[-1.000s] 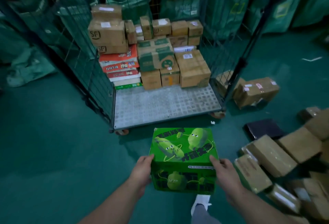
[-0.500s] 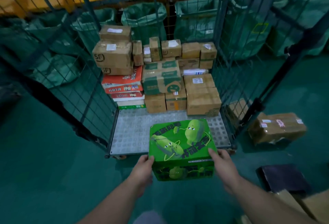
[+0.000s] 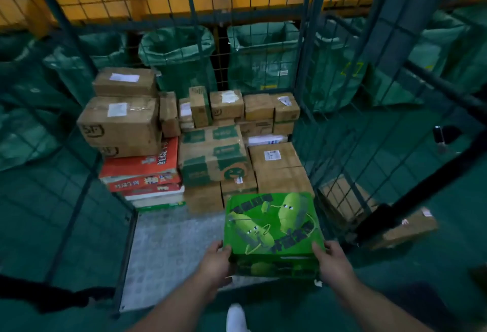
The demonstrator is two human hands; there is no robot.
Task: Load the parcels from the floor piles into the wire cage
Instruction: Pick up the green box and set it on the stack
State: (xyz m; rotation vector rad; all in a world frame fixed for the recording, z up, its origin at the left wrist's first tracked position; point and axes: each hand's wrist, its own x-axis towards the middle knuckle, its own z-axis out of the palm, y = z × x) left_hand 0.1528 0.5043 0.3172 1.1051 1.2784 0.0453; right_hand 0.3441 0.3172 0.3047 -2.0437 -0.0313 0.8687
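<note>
The left hand (image 3: 214,263) and right hand (image 3: 333,263) grip the green box (image 3: 271,226) over the near right of the wire cage (image 3: 168,247) floor.

Green cartoon-printed parcel (image 3: 271,223), level between left hand (image 3: 214,265) and right hand (image 3: 333,265).
Beyond hands: wire cage (image 3: 305,41), cardboard parcels (image 3: 210,152) stacked against its back.

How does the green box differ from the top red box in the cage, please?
The green box is held by the left hand and right hand; the red box lies under brown cartons. The green box bears cartoon figures; the red box, white lettering. Both are printed.
</note>
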